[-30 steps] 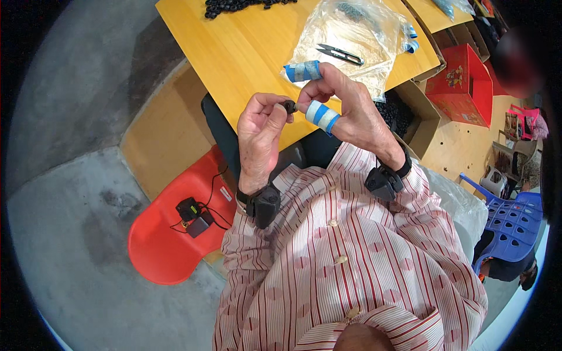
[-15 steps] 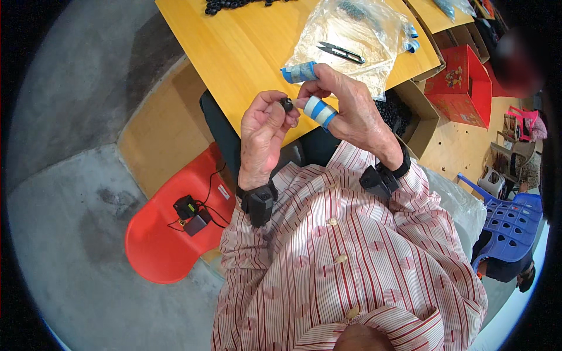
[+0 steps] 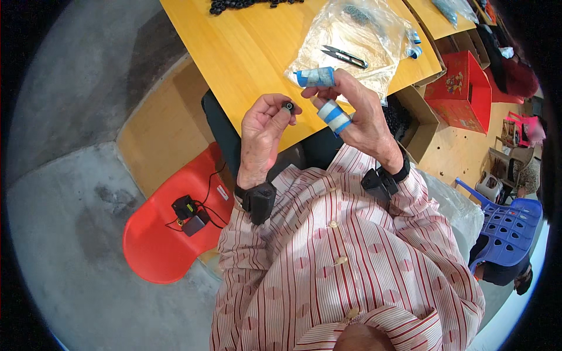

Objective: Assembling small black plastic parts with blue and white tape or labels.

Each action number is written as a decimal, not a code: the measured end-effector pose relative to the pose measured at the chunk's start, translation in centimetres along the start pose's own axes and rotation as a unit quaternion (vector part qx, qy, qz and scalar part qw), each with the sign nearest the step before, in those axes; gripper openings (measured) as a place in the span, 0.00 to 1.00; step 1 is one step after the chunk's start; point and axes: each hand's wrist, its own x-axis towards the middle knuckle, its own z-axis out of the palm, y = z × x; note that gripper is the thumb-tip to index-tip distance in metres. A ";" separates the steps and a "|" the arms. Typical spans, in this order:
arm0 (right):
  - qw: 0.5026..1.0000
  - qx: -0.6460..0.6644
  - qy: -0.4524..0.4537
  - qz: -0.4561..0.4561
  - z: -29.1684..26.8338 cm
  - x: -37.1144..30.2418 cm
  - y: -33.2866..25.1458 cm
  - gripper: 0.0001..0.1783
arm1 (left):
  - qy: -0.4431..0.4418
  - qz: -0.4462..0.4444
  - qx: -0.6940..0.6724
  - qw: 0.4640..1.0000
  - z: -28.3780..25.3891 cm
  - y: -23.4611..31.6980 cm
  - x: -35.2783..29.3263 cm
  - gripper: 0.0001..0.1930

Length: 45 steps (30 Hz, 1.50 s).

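My left hand [image 3: 261, 131] pinches a small black cylindrical part [image 3: 289, 106] between thumb and fingers, its round ringed end showing. Close by on the right, my right hand [image 3: 360, 114] is apart from that part. Its fingers are curled and the thumb tip lies close to a fingertip; whatever sits between them, if anything, is too small to make out. Blue and white tape [image 3: 315, 77] wraps one finger of this hand, and a similar band [image 3: 334, 117] goes round another digit. Both hands are over the near edge of the yellow table [image 3: 234, 52].
Black thread snips [image 3: 345, 57] lie on a clear plastic bag [image 3: 316, 41]. Several black parts [image 3: 225, 6] are heaped at the far edge. An open carton [image 3: 422, 126] with black pieces and a red box [image 3: 459, 90] stand right; a red chair [image 3: 155, 245] stands left.
My right hand has drawn back to the right, away from the black part. My left hand has turned slightly, so the part's ringed end now shows.
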 end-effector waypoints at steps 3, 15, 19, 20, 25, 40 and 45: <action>1.000 0.003 -0.009 -0.027 -0.1 0.4 -0.4 0.16 | 0.010 -0.003 0.012 1.000 -0.3 0.0 0.0 0.10; 0.991 -0.082 -0.076 -0.071 0.8 0.5 0.9 0.19 | 0.026 0.008 0.116 0.993 -0.6 -0.3 0.6 0.10; 0.990 -0.072 -0.101 -0.068 1.1 1.0 2.3 0.20 | 0.034 0.001 0.121 0.992 -0.8 -0.6 1.2 0.11; 0.991 -0.069 -0.089 -0.070 1.2 1.3 2.4 0.19 | 0.037 0.011 0.134 0.990 -1.0 -0.8 1.3 0.11; 0.996 0.031 -0.015 0.078 -0.9 5.3 4.5 0.20 | 0.052 -0.009 0.194 0.980 -2.7 -1.7 1.6 0.09; 0.944 -0.320 0.060 0.056 -2.3 16.8 18.5 0.17 | 0.051 0.010 0.197 0.979 -3.7 -3.4 1.4 0.09; 0.939 -0.336 0.054 0.052 -1.7 17.2 18.9 0.18 | 0.043 0.013 0.181 0.982 -3.8 -3.4 1.4 0.09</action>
